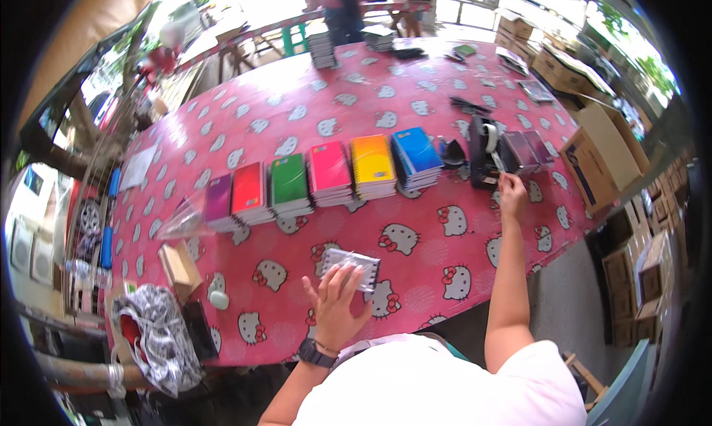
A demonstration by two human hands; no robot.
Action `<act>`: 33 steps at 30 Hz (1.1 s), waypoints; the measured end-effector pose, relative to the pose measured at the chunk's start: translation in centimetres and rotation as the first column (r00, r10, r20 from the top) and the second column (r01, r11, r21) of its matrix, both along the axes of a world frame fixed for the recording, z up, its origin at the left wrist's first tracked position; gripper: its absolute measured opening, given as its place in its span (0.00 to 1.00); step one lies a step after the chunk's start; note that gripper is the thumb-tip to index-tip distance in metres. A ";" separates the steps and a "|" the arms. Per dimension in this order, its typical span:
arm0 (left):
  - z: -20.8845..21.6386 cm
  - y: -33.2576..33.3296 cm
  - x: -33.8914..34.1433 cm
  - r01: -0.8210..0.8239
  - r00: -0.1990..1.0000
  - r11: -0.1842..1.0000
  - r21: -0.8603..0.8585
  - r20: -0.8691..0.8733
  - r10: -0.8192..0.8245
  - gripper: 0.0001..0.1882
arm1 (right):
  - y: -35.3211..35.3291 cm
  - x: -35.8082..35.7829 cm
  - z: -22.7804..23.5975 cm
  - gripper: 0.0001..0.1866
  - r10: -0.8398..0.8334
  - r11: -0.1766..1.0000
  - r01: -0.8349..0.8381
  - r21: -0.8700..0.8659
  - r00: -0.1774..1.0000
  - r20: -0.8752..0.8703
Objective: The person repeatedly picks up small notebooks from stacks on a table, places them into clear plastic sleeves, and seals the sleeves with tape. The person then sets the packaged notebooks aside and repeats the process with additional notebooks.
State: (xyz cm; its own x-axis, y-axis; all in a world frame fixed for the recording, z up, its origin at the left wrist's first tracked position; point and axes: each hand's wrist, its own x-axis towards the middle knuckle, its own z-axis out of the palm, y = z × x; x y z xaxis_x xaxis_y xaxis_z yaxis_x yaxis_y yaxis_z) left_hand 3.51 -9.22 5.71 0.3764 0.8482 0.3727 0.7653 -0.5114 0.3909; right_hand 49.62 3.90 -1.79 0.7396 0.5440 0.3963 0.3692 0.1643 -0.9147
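Observation:
My left hand (337,301) lies with fingers spread on a small spiral notebook bundle (365,272) in shiny clear plastic, resting on the table. Off to the right, the fingers of my right hand (512,195) are pinched at the front end of a black tape dispenser (476,153), apparently on the tape's end; the strip itself is too small to make out well. A pale tape roll (491,137) sits in the dispenser. Beyond my hands runs a row of spiral notebook stacks: purple (219,196), red (249,187), green (289,178), pink (329,166), yellow (373,160) and blue (417,152).
A pink cartoon-patterned cloth (259,274) covers the table. Dark purple notebooks (525,150) lie right of the dispenser, near an open cardboard box (604,159). At the left are clear plastic sleeves (185,217), a wooden block (179,269) and a bundled grey cloth (159,333). A person (343,11) stands beyond.

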 end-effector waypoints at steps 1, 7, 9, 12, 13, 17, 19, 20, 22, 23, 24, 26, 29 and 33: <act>-0.1 -0.1 0.1 -0.020 1.000 1.000 -0.004 0.000 0.020 0.36 | -1.4 -1.8 -0.1 0.07 -0.021 0.995 0.011 -0.097 0.995 -0.100; -0.7 0.9 0.3 0.015 1.000 1.000 0.007 0.022 -0.015 0.38 | 2.6 -8.0 -2.4 0.10 0.286 0.673 -0.710 -0.208 0.510 -0.811; -0.6 0.7 -0.5 -0.007 1.000 0.999 -0.034 0.022 0.007 0.39 | 2.4 -16.8 3.5 0.13 0.685 0.364 -0.915 -0.176 0.391 -0.615; -0.2 0.6 -0.4 -0.002 1.000 0.998 -0.066 0.011 0.003 0.39 | 0.4 -25.8 14.4 0.15 0.954 -0.187 -0.895 -0.406 -0.067 -0.291; -0.2 0.8 -0.3 0.005 1.000 0.998 -0.067 -0.003 -0.005 0.39 | 0.5 -27.3 16.1 0.20 0.983 -0.181 -0.733 -0.656 -0.129 -0.127; 0.3 1.2 -0.5 0.021 0.999 0.998 -0.062 -0.033 -0.023 0.40 | 1.8 -29.8 15.0 0.28 0.980 0.067 -0.287 -0.956 -0.161 0.117; 1.5 1.2 -0.5 0.031 0.999 0.997 -0.077 -0.025 -0.033 0.40 | 2.4 -29.6 14.5 0.30 0.992 -0.081 -0.258 -0.963 -0.119 -0.052; 2.1 1.5 -0.4 0.035 0.999 0.996 -0.087 -0.020 -0.037 0.40 | 2.6 -29.8 14.1 0.29 0.991 -0.069 -0.244 -0.967 -0.126 -0.039; 2.6 3.0 0.8 0.040 0.995 0.996 -0.075 -0.086 -0.046 0.40 | 2.8 -30.0 13.7 0.27 0.989 -0.030 -0.289 -0.957 -0.147 0.014; 2.7 3.4 1.1 0.043 0.991 0.997 -0.070 -0.120 -0.051 0.40 | 2.8 -30.2 13.8 0.26 0.987 -0.012 -0.313 -0.950 -0.157 0.040; 2.3 3.3 1.0 0.037 0.991 0.998 -0.046 -0.126 -0.043 0.41 | 2.8 -30.2 13.9 0.25 0.976 -0.011 -0.371 -0.929 -0.205 0.070; 1.8 3.1 0.6 0.048 0.989 0.997 -0.064 -0.134 -0.056 0.42 | 2.8 -29.6 14.8 0.24 0.949 -0.007 -0.483 -0.875 -0.278 0.146; 1.7 3.0 0.4 0.070 0.986 0.996 -0.046 -0.147 -0.076 0.43 | 2.9 -28.8 15.6 0.22 0.969 -0.093 -0.455 -0.886 -0.246 0.024; 2.7 2.9 0.7 0.112 0.978 0.992 -0.063 -0.172 -0.121 0.44 | 3.0 -26.5 9.1 0.24 0.883 -0.417 -0.656 -0.630 -0.127 -0.453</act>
